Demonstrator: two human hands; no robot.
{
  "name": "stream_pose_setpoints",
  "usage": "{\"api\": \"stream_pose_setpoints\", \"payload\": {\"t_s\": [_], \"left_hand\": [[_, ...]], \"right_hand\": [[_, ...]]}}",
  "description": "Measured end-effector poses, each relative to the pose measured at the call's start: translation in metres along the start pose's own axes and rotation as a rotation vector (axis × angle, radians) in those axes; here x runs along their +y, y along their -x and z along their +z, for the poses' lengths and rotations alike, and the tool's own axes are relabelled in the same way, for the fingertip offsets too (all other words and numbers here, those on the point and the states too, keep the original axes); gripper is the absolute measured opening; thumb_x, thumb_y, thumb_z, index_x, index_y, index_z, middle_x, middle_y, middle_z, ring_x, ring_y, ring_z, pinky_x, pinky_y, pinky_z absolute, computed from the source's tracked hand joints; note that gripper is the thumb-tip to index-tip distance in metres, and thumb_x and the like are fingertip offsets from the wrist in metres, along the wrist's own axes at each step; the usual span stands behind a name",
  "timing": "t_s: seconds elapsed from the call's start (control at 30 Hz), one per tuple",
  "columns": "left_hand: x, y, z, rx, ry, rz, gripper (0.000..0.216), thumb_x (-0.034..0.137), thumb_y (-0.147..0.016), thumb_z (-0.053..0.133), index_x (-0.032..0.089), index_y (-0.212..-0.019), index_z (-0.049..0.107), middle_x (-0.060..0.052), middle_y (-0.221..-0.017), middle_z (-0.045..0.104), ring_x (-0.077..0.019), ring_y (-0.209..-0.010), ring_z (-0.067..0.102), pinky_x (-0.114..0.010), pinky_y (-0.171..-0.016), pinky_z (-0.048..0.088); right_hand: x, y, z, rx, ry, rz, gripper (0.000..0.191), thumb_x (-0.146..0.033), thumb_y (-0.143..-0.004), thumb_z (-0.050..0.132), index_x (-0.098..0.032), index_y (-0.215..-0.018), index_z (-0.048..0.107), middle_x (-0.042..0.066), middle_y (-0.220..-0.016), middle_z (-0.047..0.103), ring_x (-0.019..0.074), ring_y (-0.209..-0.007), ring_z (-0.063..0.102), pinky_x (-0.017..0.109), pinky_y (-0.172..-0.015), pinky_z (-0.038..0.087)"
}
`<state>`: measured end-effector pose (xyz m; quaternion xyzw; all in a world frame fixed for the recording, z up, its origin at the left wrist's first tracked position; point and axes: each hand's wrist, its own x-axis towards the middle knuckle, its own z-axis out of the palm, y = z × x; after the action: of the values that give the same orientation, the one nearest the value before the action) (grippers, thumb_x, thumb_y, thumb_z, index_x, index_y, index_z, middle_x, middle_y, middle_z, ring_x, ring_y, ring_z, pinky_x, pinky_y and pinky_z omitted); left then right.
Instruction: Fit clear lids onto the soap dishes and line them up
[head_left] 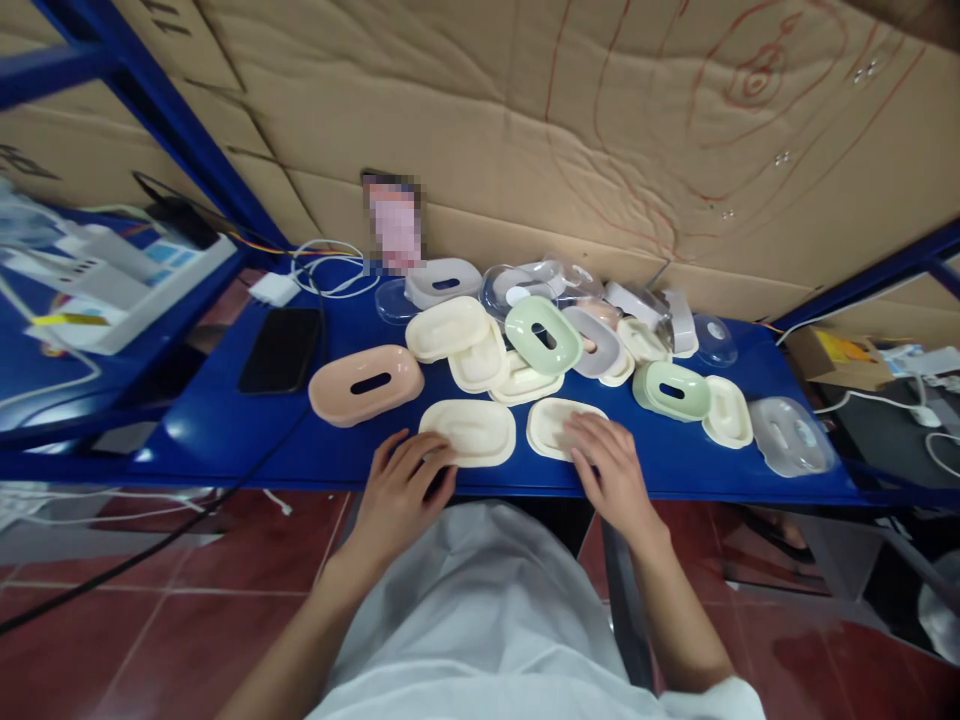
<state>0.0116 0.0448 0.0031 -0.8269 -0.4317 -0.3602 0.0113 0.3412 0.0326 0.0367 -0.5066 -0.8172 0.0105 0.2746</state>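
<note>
Several oval plastic soap-dish parts lie on a blue shelf (247,440). My left hand (401,490) rests at the shelf's front edge, fingertips touching a cream tray (472,428). My right hand (611,465) lies flat on a second cream tray (551,422), covering its right part. Neither hand grips anything. A pink slotted dish (365,384) sits to the left. Further back lie a green slotted lid (543,335) and a green dish (671,390).
A black phone (281,348) lies at the left, with a white charger and cable (300,280) behind it. Clear lids (791,435) sit at the right end. Cardboard (570,110) backs the shelf. A white power strip (120,290) is on the left shelf.
</note>
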Motion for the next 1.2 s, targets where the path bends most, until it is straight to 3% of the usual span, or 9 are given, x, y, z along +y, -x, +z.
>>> {"api": "stream_pose_setpoints", "payload": {"t_s": [0.07,0.23,0.33,0.43,0.57,0.73,0.9,1.1,1.2], "left_hand": [[0.0,0.0,-0.001,0.027,-0.04,-0.024,0.023,0.01,-0.097,0.067,0.022,-0.116,0.067,-0.008,-0.118,0.077,-0.0266,-0.113,0.073,-0.052,-0.113,0.048],[0.011,-0.001,-0.002,0.013,-0.014,0.001,0.026,0.008,-0.097,0.066,0.023,-0.119,0.067,-0.011,-0.127,0.074,-0.0268,-0.121,0.071,-0.051,-0.115,0.048],[0.012,-0.001,-0.003,-0.023,-0.043,0.027,0.022,0.012,-0.1,0.065,0.022,-0.119,0.068,-0.01,-0.124,0.075,-0.0273,-0.12,0.071,-0.053,-0.116,0.046],[0.006,0.001,-0.006,-0.056,-0.052,-0.004,0.019,0.015,-0.102,0.065,0.022,-0.119,0.069,-0.009,-0.121,0.077,-0.0269,-0.119,0.072,-0.053,-0.118,0.043],[-0.005,0.003,-0.01,-0.065,-0.029,-0.04,0.018,0.019,-0.102,0.068,0.021,-0.12,0.069,-0.01,-0.123,0.076,-0.0283,-0.122,0.071,-0.055,-0.119,0.043],[-0.009,0.001,-0.003,-0.01,-0.043,-0.07,0.012,0.019,-0.099,0.072,0.021,-0.11,0.068,-0.011,-0.122,0.075,-0.0291,-0.118,0.071,-0.055,-0.116,0.047],[0.015,-0.013,0.0,0.052,0.026,0.032,0.02,0.016,-0.098,0.073,0.019,-0.117,0.067,-0.013,-0.124,0.074,-0.0283,-0.12,0.07,-0.054,-0.116,0.049],[0.051,-0.043,0.019,-0.119,0.046,0.273,0.033,0.027,-0.105,0.066,0.019,-0.137,0.064,-0.013,-0.147,0.068,-0.0285,-0.136,0.064,-0.052,-0.123,0.044],[0.056,-0.051,0.035,-0.162,0.034,0.328,0.028,0.026,-0.106,0.065,0.019,-0.132,0.066,-0.011,-0.144,0.07,-0.0291,-0.137,0.063,-0.051,-0.122,0.045]], "right_hand": [[0.007,-0.027,-0.002,0.031,0.072,-0.022,0.039,-0.026,-0.11,0.054,-0.027,-0.147,0.065,0.008,-0.152,0.068,0.0313,-0.143,0.06,0.055,-0.12,0.047],[0.022,-0.102,0.009,-0.095,0.226,-0.132,0.037,-0.027,-0.113,0.049,-0.017,-0.145,0.064,0.013,-0.154,0.065,0.0332,-0.148,0.056,0.059,-0.128,0.037],[0.029,-0.122,0.014,-0.077,0.231,-0.149,0.035,-0.026,-0.115,0.046,-0.014,-0.14,0.066,0.014,-0.147,0.07,0.0319,-0.145,0.059,0.061,-0.129,0.034],[0.035,-0.106,0.007,-0.004,0.212,-0.158,0.03,-0.025,-0.114,0.051,-0.018,-0.135,0.07,0.01,-0.137,0.076,0.0259,-0.132,0.069,0.051,-0.126,0.041],[0.034,-0.039,-0.016,0.13,0.104,-0.133,0.032,-0.019,-0.107,0.063,-0.025,-0.139,0.068,0.008,-0.132,0.078,0.0266,-0.125,0.073,0.048,-0.113,0.051],[0.027,0.032,-0.03,0.066,-0.091,0.001,0.043,-0.013,-0.105,0.059,-0.029,-0.144,0.065,0.007,-0.132,0.076,0.0299,-0.132,0.068,0.053,-0.11,0.055],[0.026,0.032,-0.02,-0.072,-0.077,0.01,0.048,-0.025,-0.106,0.065,-0.031,-0.154,0.057,0.01,-0.141,0.07,0.0322,-0.141,0.06,0.058,-0.117,0.052],[0.02,0.016,-0.006,-0.106,0.039,-0.087,0.051,-0.032,-0.105,0.069,-0.031,-0.155,0.057,0.012,-0.139,0.069,0.0329,-0.137,0.062,0.056,-0.115,0.053],[0.012,0.02,-0.002,-0.108,0.048,-0.114,0.051,-0.03,-0.106,0.065,-0.029,-0.156,0.056,0.013,-0.139,0.069,0.0318,-0.138,0.062,0.056,-0.117,0.052]]}}
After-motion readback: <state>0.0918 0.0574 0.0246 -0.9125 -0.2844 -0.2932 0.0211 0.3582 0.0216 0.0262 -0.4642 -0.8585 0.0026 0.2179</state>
